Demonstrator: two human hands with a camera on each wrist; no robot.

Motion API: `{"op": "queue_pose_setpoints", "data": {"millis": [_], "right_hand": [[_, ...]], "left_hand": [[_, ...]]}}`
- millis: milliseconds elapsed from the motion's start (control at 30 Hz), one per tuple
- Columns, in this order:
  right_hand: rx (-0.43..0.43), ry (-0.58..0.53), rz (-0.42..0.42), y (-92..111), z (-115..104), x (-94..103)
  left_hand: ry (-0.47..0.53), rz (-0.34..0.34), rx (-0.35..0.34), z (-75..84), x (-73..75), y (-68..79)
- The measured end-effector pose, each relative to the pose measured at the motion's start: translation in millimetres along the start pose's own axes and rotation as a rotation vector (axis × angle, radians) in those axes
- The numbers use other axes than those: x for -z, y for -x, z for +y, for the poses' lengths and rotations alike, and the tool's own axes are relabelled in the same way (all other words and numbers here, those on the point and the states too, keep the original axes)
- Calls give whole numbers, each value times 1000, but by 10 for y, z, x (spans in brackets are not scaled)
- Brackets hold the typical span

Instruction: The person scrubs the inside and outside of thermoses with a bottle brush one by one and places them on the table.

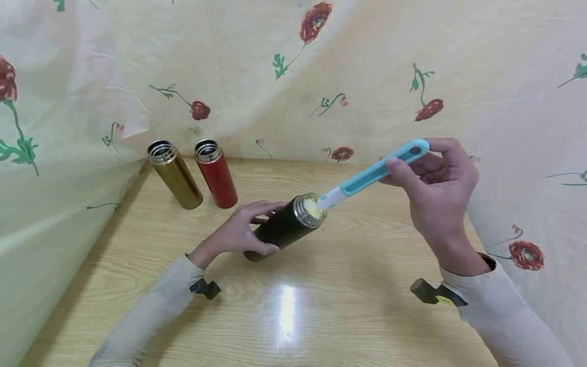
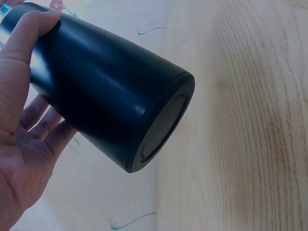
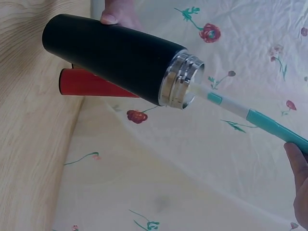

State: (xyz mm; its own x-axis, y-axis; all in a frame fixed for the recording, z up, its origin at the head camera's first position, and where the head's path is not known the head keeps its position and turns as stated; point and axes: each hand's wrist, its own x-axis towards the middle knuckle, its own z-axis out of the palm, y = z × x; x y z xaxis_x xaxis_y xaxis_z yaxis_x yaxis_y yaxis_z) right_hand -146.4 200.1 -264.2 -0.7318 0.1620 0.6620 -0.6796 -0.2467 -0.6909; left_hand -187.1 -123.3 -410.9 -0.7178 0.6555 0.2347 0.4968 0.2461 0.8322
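Note:
My left hand (image 1: 243, 228) grips a black thermos bottle (image 1: 282, 227) round its body. The bottle is tilted, its open steel mouth (image 3: 183, 82) turned up toward the right, its base (image 2: 163, 125) showing in the left wrist view. Between thumb and fingers, my right hand (image 1: 440, 188) pinches the turquoise handle of a bottle brush (image 1: 371, 176). The brush slants down to the left, and its white neck (image 3: 231, 107) runs into the bottle's mouth. Something pale yellow shows just inside the rim; the rest of the brush head is hidden in the bottle.
A gold thermos bottle (image 1: 176, 176) and a red thermos bottle (image 1: 216, 176) stand without lids at the back left of the wooden table (image 1: 344, 300). Flower-printed cloth (image 1: 257, 66) hangs behind the table and along both sides.

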Motion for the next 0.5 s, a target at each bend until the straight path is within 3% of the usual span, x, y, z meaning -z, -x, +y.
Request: {"op": "queue_pose_setpoints", "data": {"millis": [500], "right_hand": [[11, -103, 28, -68, -75, 34]], "left_hand": [[-6, -5, 4, -33, 9, 62]]}}
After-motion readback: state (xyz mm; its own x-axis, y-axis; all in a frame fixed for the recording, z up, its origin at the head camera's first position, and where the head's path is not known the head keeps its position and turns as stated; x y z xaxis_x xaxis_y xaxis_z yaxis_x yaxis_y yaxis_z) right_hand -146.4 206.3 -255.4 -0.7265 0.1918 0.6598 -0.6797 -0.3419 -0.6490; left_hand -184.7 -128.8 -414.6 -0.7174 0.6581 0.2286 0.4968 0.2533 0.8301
